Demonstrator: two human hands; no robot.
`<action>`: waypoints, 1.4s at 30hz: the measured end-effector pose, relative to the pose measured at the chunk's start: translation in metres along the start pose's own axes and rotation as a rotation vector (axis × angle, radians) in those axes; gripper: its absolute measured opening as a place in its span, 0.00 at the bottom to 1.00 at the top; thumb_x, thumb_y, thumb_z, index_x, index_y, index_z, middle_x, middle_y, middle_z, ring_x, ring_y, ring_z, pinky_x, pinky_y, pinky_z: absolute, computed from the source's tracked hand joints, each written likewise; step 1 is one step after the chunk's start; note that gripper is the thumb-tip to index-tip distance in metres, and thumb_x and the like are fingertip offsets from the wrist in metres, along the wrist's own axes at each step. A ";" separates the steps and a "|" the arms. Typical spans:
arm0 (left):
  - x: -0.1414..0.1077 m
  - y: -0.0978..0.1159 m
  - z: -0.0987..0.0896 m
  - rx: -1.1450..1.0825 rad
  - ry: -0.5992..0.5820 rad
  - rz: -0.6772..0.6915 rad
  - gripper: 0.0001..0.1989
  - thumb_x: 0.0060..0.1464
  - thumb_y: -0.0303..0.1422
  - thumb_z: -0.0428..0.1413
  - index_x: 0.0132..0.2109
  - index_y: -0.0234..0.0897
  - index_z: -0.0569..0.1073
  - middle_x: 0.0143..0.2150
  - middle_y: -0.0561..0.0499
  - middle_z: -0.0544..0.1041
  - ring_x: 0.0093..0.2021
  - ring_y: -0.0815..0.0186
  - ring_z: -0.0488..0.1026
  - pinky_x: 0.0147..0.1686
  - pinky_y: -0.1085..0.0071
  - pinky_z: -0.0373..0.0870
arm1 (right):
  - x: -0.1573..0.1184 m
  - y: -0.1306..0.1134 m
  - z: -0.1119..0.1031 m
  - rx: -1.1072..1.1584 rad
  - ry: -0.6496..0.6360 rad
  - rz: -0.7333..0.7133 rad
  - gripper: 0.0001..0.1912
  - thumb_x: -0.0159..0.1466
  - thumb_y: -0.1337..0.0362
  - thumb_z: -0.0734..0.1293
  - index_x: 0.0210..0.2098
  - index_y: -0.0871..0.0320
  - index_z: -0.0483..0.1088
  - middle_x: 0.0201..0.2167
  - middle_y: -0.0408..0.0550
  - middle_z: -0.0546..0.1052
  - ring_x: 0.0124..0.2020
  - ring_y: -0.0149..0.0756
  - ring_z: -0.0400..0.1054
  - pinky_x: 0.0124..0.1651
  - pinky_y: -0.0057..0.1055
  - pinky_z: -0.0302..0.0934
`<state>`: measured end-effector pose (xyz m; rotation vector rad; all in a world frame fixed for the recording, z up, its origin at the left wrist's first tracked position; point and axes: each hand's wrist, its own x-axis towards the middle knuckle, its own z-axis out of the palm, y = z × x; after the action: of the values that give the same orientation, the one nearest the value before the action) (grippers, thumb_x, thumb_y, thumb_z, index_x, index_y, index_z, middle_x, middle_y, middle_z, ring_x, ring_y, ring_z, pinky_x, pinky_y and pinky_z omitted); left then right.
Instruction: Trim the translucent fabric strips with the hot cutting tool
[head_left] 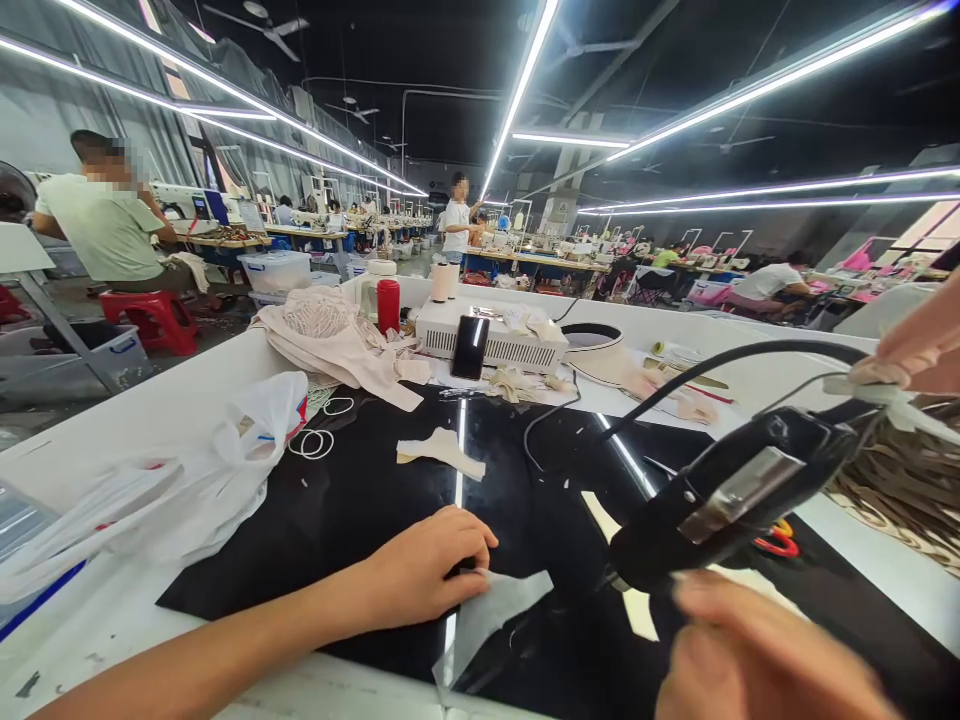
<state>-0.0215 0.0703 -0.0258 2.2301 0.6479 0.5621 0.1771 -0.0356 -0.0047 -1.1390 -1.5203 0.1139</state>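
One left hand [420, 570], fingers curled, rests its thumb at the upper edge of a thin, pale fabric piece [501, 612] on a black mat [352, 500]; whether it pinches is unclear. The blurred right hand [780, 655], its grip impossible to tell, is near a black corded handheld tool [667, 530]. Careful work likely calls for flat fabric, with fingertips clear of the tool's end.

Bright ceiling tubes [519, 100] cast 2 glare streaks on the black mat [337, 510]; right hand [765, 650] blurred.
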 end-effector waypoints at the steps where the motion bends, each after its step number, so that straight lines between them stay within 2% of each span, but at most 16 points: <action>1: 0.000 0.003 -0.002 -0.061 0.009 -0.038 0.03 0.61 0.28 0.60 0.39 0.38 0.73 0.54 0.48 0.79 0.56 0.57 0.73 0.59 0.61 0.67 | -0.002 0.002 0.004 -0.040 -0.044 -0.029 0.18 0.70 0.46 0.66 0.51 0.49 0.73 0.41 0.50 0.82 0.41 0.47 0.79 0.45 0.45 0.76; 4: 0.002 0.007 -0.008 -0.201 0.034 -0.147 0.03 0.62 0.32 0.58 0.41 0.38 0.75 0.46 0.50 0.80 0.47 0.61 0.75 0.51 0.65 0.69 | 0.005 0.010 0.020 -0.134 -0.185 -0.104 0.14 0.72 0.49 0.64 0.50 0.49 0.73 0.42 0.50 0.82 0.44 0.45 0.79 0.46 0.41 0.76; 7: 0.004 0.004 -0.017 -0.281 0.053 -0.212 0.07 0.62 0.35 0.57 0.39 0.37 0.73 0.36 0.54 0.77 0.36 0.67 0.72 0.38 0.72 0.67 | 0.022 0.018 0.035 -0.154 -0.359 -0.133 0.09 0.75 0.57 0.61 0.51 0.48 0.71 0.44 0.46 0.82 0.46 0.40 0.78 0.47 0.35 0.74; 9: 0.004 -0.001 -0.025 -0.339 0.068 -0.259 0.09 0.60 0.38 0.58 0.37 0.36 0.71 0.30 0.57 0.72 0.29 0.70 0.66 0.30 0.74 0.61 | 0.032 0.022 0.042 -0.136 -0.469 -0.077 0.08 0.76 0.58 0.60 0.47 0.48 0.71 0.41 0.43 0.81 0.43 0.37 0.77 0.44 0.32 0.73; 11: 0.005 -0.007 -0.033 -0.385 0.090 -0.292 0.12 0.58 0.41 0.58 0.37 0.36 0.69 0.27 0.59 0.68 0.26 0.72 0.62 0.27 0.75 0.56 | 0.042 0.023 0.047 -0.104 -0.534 0.025 0.10 0.76 0.57 0.59 0.42 0.49 0.70 0.36 0.42 0.79 0.38 0.36 0.75 0.40 0.30 0.70; 14: 0.008 -0.013 -0.045 -0.431 0.136 -0.321 0.17 0.58 0.46 0.59 0.38 0.37 0.68 0.27 0.58 0.69 0.26 0.72 0.65 0.27 0.76 0.56 | 0.054 0.025 0.056 -0.029 -0.552 0.131 0.12 0.75 0.57 0.60 0.36 0.51 0.69 0.30 0.41 0.75 0.32 0.36 0.71 0.35 0.30 0.66; 17: 0.014 -0.019 -0.055 -0.454 0.164 -0.345 0.19 0.60 0.49 0.57 0.44 0.37 0.68 0.31 0.54 0.75 0.29 0.69 0.73 0.28 0.75 0.63 | 0.068 0.034 0.069 -0.002 -0.507 0.162 0.12 0.73 0.58 0.61 0.35 0.53 0.69 0.30 0.42 0.75 0.32 0.36 0.70 0.37 0.30 0.66; 19: 0.020 -0.025 -0.061 -0.433 0.193 -0.359 0.19 0.61 0.48 0.57 0.49 0.37 0.67 0.34 0.52 0.77 0.30 0.66 0.77 0.31 0.73 0.69 | 0.077 0.044 0.078 -0.026 -0.466 0.183 0.11 0.72 0.58 0.62 0.35 0.53 0.71 0.30 0.42 0.76 0.32 0.36 0.71 0.37 0.31 0.65; 24: 0.037 -0.044 -0.074 -0.175 0.352 -0.393 0.14 0.65 0.37 0.54 0.54 0.38 0.65 0.37 0.54 0.75 0.28 0.68 0.76 0.33 0.69 0.75 | 0.092 0.065 0.102 -0.133 -0.401 0.211 0.10 0.72 0.60 0.64 0.37 0.55 0.74 0.31 0.43 0.78 0.33 0.37 0.72 0.38 0.32 0.66; 27: 0.043 -0.052 -0.082 0.080 0.406 -0.377 0.10 0.66 0.33 0.55 0.53 0.38 0.69 0.38 0.54 0.76 0.34 0.66 0.77 0.39 0.66 0.76 | 0.096 0.072 0.115 -0.223 -0.406 0.211 0.08 0.73 0.61 0.66 0.40 0.57 0.75 0.35 0.44 0.79 0.36 0.35 0.74 0.42 0.34 0.70; 30: 0.045 -0.055 -0.087 0.327 0.378 -0.354 0.07 0.68 0.33 0.57 0.50 0.36 0.74 0.41 0.51 0.78 0.42 0.62 0.78 0.48 0.59 0.77 | 0.096 0.077 0.123 -0.338 -0.427 0.206 0.10 0.73 0.58 0.68 0.45 0.59 0.75 0.43 0.47 0.80 0.41 0.36 0.76 0.47 0.39 0.73; 34: 0.049 -0.058 -0.087 0.559 0.284 -0.335 0.14 0.69 0.39 0.59 0.54 0.34 0.75 0.53 0.45 0.78 0.50 0.59 0.78 0.51 0.55 0.78 | 0.095 0.081 0.130 -0.485 -0.463 0.189 0.12 0.73 0.57 0.68 0.50 0.58 0.75 0.50 0.50 0.79 0.47 0.39 0.76 0.51 0.42 0.74; 42: 0.050 -0.069 -0.080 0.791 0.192 -0.317 0.16 0.69 0.39 0.59 0.57 0.35 0.74 0.56 0.44 0.77 0.52 0.58 0.78 0.51 0.55 0.78 | 0.090 0.087 0.140 -0.681 -0.499 0.137 0.13 0.73 0.57 0.69 0.52 0.58 0.74 0.52 0.51 0.78 0.48 0.40 0.76 0.51 0.43 0.74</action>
<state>-0.0469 0.1840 -0.0166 2.7103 1.4971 0.3935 0.1283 0.1427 -0.0406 -1.8575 -1.9940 -0.0393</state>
